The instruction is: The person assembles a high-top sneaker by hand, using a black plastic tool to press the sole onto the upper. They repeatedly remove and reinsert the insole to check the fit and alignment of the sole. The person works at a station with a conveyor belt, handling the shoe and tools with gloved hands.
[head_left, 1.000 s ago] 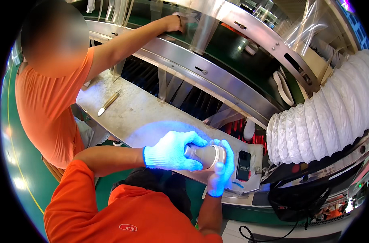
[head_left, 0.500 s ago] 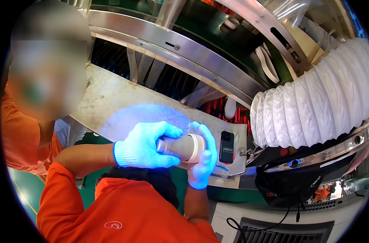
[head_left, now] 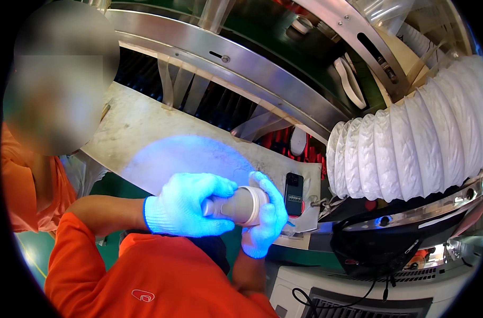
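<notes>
machine: a long conveyor with a steel rail [head_left: 199,45] bends across the upper view; clear flaps [head_left: 194,95] hang below the rail, over a dark opening.
floor: green [head_left: 117,185], showing between the bodies and the table.
table: a pale, smudged top [head_left: 141,114] runs along the front of the machine, with a blue pool of light [head_left: 183,153] on it.
duct: a ribbed white hose [head_left: 405,138], wide and curved, fills the right side.
shirt: the person's orange top [head_left: 162,270] takes up the lower edge.
co-worker: a person in orange [head_left: 24,180] is at the left, head blurred.
appliance: a white unit [head_left: 315,276] with a dark grille, at the lower right.
channel: the dark green belt [head_left: 262,40] behind the rail carries a curved white piece [head_left: 350,85] and a smaller pale piece [head_left: 302,25].
bag: black [head_left: 358,244], below the duct; its contents are hidden.
red-lit slot: under the rail [head_left: 273,140], with a pale oval piece [head_left: 298,141] in it.
left hand: white-gloved [head_left: 191,204], clamped around the narrow end of the object, thumb above.
right hand: white-gloved [head_left: 265,217], fingers curled round the wide end.
held object: grey and white [head_left: 239,205], between the 2 hands in front of the table edge; its kind is hard to tell.
phone: dark [head_left: 293,196], lying on the table just right of the right hand.
</notes>
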A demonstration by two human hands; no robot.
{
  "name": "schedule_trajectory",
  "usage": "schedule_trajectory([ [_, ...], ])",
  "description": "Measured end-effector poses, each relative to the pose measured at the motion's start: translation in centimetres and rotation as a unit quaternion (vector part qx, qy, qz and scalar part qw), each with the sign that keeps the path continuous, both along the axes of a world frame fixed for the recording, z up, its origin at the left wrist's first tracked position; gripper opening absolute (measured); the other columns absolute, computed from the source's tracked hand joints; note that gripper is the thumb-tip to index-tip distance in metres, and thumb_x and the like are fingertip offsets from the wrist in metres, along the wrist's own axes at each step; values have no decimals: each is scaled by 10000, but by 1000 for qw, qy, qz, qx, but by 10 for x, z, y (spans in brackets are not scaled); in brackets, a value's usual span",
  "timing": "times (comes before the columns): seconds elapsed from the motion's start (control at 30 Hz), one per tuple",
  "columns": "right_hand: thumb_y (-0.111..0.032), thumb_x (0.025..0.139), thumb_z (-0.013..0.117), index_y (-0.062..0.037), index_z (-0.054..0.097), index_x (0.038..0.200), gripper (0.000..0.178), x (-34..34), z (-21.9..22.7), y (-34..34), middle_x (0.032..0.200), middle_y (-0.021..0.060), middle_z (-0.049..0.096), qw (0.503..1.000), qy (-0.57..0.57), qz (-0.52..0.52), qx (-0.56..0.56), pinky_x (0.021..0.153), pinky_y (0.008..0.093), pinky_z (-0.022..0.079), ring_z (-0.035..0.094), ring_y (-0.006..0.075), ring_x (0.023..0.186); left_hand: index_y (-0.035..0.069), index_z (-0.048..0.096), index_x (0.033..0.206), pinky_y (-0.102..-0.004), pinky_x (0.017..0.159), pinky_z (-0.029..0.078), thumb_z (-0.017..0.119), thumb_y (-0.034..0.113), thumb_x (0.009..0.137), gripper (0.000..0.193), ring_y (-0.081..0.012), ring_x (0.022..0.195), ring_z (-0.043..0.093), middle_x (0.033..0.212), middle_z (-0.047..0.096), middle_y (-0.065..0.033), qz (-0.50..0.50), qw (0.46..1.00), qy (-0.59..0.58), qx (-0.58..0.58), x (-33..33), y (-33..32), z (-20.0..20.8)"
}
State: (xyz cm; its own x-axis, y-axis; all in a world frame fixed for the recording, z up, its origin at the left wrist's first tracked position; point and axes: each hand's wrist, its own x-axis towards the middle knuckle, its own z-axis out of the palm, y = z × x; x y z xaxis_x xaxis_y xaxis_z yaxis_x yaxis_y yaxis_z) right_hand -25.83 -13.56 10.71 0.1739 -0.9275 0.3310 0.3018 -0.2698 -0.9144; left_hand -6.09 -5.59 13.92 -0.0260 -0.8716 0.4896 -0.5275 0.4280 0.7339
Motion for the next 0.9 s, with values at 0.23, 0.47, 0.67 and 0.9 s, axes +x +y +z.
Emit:
schedule_trajectory([
  [0.23, -328, 1077, 674, 70, 713, 1277, 447, -16, -28, -10, 1282, 331, 743, 999, -34, 17, -14, 1040, 542, 633, 755, 415, 1176, 22, 732, 1203, -443, 815, 697, 1069, 278, 688, 666, -392, 944, 841, 1126, 824, -204, 4, 999, -18, -45, -8, -7, 3],
  [0.47, -313, 1032, 681, 104, 733, 1262, 479, -19, -20, -10, 1293, 312, 755, 1000, 24, 0, -8, 1114, 538, 570, 735, 414, 1242, 21, 782, 1158, -452, 874, 692, 1061, 334, 661, 650, -386, 1002, 835, 1132, 827, -187, -5, 1000, -21, -13, -8, -13, 6],
  [0.67, -333, 1051, 658, 97, 733, 1268, 487, -38, -12, -15, 1318, 310, 752, 995, 94, 27, -35, 1133, 544, 569, 734, 424, 1263, 34, 791, 1123, -458, 899, 683, 1036, 400, 662, 637, -357, 1011, 831, 1136, 831, -172, -13, 995, -64, 81, -19, -13, 15],
  [0.9, -381, 1093, 613, 67, 708, 1308, 506, -48, -19, -5, 1385, 323, 724, 996, 76, 55, -1, 1174, 592, 550, 704, 471, 1330, 76, 755, 1148, -455, 862, 690, 1041, 372, 673, 629, -353, 1003, 838, 1187, 825, -158, -19, 996, -88, 25, -30, -7, 9],
])
